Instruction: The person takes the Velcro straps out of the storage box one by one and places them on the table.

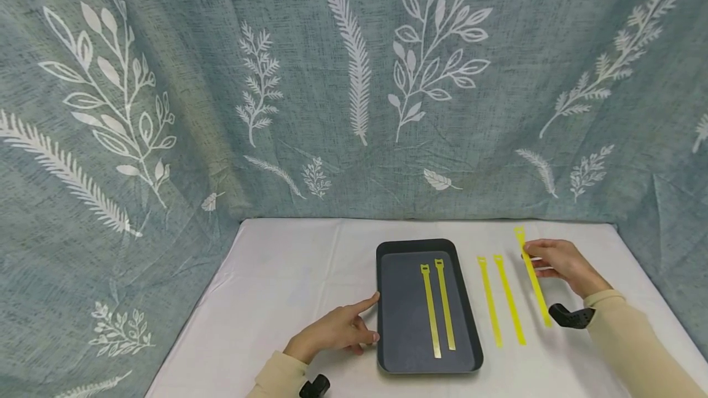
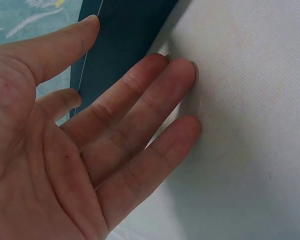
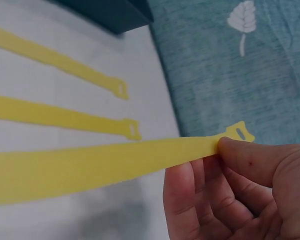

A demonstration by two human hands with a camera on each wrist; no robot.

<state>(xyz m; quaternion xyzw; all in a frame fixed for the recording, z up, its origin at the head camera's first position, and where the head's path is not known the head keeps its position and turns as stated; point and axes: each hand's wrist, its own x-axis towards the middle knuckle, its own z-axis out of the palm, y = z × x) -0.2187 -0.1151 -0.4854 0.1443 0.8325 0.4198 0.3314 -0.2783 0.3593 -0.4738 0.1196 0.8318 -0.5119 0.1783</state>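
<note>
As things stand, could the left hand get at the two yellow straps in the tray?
Probably yes: the left hand holds nothing and touches the left side of the tray, and no object visibly covers the two yellow straps inside.

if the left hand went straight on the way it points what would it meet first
The dark tray, at its left side in the head view; the left hand looks against it, though exact contact is unclear.
</note>
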